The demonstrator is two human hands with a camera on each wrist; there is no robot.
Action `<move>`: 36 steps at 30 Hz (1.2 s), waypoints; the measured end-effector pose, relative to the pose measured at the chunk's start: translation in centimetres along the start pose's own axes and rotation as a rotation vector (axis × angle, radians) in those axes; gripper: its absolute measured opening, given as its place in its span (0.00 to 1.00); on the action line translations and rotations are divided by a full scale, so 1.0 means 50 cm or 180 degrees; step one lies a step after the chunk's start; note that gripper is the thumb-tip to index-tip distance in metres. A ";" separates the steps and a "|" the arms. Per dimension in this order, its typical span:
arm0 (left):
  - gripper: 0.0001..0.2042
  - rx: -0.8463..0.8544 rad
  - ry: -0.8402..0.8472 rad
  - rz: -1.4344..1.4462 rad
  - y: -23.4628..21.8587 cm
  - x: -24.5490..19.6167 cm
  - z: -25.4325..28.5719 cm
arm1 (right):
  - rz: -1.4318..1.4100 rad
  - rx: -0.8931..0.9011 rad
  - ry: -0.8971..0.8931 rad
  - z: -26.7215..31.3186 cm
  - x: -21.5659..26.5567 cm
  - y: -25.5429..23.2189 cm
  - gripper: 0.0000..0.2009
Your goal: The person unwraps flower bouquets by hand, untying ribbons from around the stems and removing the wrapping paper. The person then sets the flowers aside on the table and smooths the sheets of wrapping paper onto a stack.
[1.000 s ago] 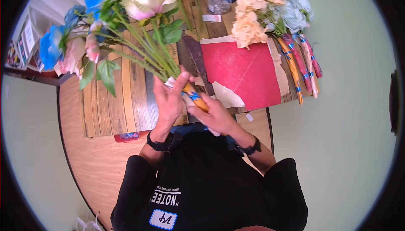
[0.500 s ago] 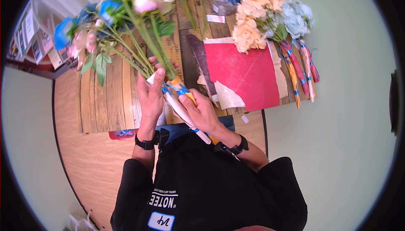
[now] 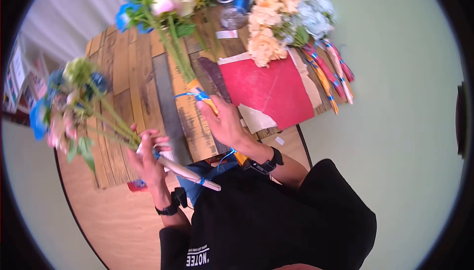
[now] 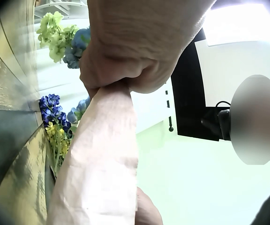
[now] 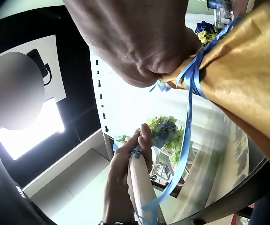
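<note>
In the head view my left hand (image 3: 149, 161) holds a bouquet of blue, pink and green artificial flowers (image 3: 59, 127) by its pale paper-wrapped handle (image 3: 185, 171), tilted to the left past the table's front corner. The left wrist view shows the fingers closed around the same creased pale paper (image 4: 102, 164). My right hand (image 3: 226, 122) grips a second bouquet, with a white-pink rose (image 3: 173, 2) and blue blooms, by its gold paper wrap (image 5: 247, 75). Blue ribbon (image 5: 187, 126) is tied round this wrap, and a loose end hangs down. The two bouquets are apart.
On the wooden table (image 3: 113, 57) lies a red sheet (image 3: 266, 92) over torn brown paper. Peach flowers (image 3: 264, 18) and pale blue flowers (image 3: 316, 18) rest at the right, their wrapped handles (image 3: 328, 72) over the edge. A clear container (image 3: 232, 18) and blue ribbon spool (image 3: 242, 1) stand behind.
My left hand has moved down and left with the pale-wrapped bouquet, away from the gold-wrapped one it was close beside. My right hand keeps its grip. The head view has shifted.
</note>
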State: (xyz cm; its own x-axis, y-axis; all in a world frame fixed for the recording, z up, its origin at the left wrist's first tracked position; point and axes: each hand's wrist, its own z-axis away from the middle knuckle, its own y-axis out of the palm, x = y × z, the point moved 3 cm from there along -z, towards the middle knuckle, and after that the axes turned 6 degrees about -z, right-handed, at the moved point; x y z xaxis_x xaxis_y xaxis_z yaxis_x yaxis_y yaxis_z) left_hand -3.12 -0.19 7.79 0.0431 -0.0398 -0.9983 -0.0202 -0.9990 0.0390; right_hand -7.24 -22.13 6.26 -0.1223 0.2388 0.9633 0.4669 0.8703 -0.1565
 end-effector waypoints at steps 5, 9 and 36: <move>0.27 -0.0060 0.0243 0.0103 -0.047 0.006 -0.006 | 0.0245 -0.0288 -0.0252 0.009 0.023 -0.086 0.14; 0.26 -0.0063 0.0250 0.0176 -0.046 0.006 -0.004 | 0.0617 -0.0937 -0.0238 -0.004 0.030 -0.280 0.13; 0.21 0.0594 -0.0096 0.0503 0.074 0.059 -0.075 | 0.3120 -0.1956 -0.0524 -0.071 -0.211 -0.874 0.24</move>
State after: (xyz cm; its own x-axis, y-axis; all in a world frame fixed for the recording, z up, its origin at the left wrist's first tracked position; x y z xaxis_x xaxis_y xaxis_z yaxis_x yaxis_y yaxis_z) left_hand 0.70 -4.09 5.16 -0.0052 -0.1921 -0.9814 -0.2085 -0.9596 0.1889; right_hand -23.23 -64.21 3.70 0.4344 0.7850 0.4417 0.7641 -0.0615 -0.6421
